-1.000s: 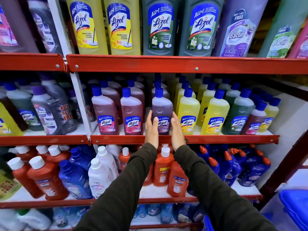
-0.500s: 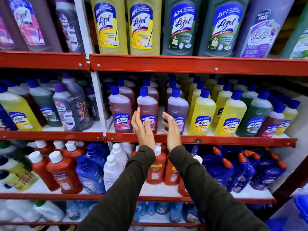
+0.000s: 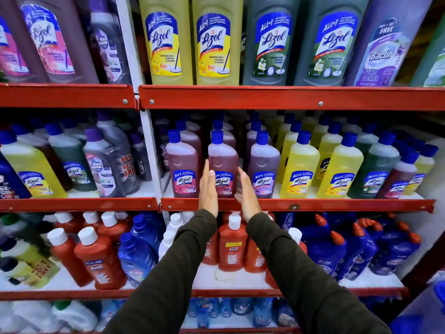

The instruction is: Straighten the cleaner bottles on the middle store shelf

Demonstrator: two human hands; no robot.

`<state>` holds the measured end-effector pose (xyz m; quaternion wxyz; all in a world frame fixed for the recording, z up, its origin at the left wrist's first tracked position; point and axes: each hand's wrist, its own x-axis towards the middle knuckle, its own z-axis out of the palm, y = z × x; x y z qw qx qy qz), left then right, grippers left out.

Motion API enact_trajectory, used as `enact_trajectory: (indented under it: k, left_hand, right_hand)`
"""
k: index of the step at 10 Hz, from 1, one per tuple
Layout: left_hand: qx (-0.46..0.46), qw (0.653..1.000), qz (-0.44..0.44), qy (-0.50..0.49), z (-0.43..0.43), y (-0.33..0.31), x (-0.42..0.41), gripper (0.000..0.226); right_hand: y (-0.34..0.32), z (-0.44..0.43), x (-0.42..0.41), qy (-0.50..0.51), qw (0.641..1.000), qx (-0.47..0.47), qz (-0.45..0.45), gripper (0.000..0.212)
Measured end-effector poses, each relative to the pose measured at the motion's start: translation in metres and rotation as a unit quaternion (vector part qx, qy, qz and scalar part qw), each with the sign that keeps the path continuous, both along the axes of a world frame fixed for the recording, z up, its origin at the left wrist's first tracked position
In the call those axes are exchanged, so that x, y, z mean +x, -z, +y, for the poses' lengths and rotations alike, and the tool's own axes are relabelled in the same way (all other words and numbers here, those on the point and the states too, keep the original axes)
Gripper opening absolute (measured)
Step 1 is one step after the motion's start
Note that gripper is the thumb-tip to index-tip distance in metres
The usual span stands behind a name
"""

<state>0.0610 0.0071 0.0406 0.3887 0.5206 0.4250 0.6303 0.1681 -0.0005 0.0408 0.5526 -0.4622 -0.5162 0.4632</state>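
Left hand (image 3: 208, 189) and right hand (image 3: 246, 195), both open-palmed, flank the pink-filled, blue-capped plastic cleaner bottle (image 3: 223, 165) at frame centre.
Press evenly from both sides, squaring its label forward.

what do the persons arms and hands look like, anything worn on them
Both arms wear long dark olive-green sleeves of plain soft fabric, the left sleeve and the right sleeve, each ending at the wrist. The left hand and right hand are bare: no gloves, rings, watch or bracelet are visible. No logos or markings show on the sleeves.
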Motion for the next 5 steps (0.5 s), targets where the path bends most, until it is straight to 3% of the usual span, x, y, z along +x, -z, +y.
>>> enact_trajectory:
  k: [1, 2, 4, 5]
  left_hand:
    - [-0.007, 1.000, 0.006, -0.004, 0.000, 0.001, 0.000, 0.056]
    - [-0.016, 1.000, 0.011, 0.002, -0.001, 0.000, 0.000, 0.063]
    - [-0.029, 0.999, 0.022, 0.005, -0.007, -0.004, 0.000, 0.066]
    - [-0.027, 0.998, 0.025, -0.045, -0.011, -0.005, 0.004, 0.068]
  right_hand:
    - [0.001, 0.005, -0.001, 0.005, 1.000, 0.000, -0.007, 0.090]
    - [-0.002, 0.001, -0.003, -0.003, 1.000, -0.001, -0.006, 0.091]
    - [-0.006, -0.001, 0.001, -0.024, 0.999, -0.034, -0.025, 0.078]
    - [-0.014, -0.009, 0.014, -0.014, 0.999, -0.035, 0.018, 0.053]
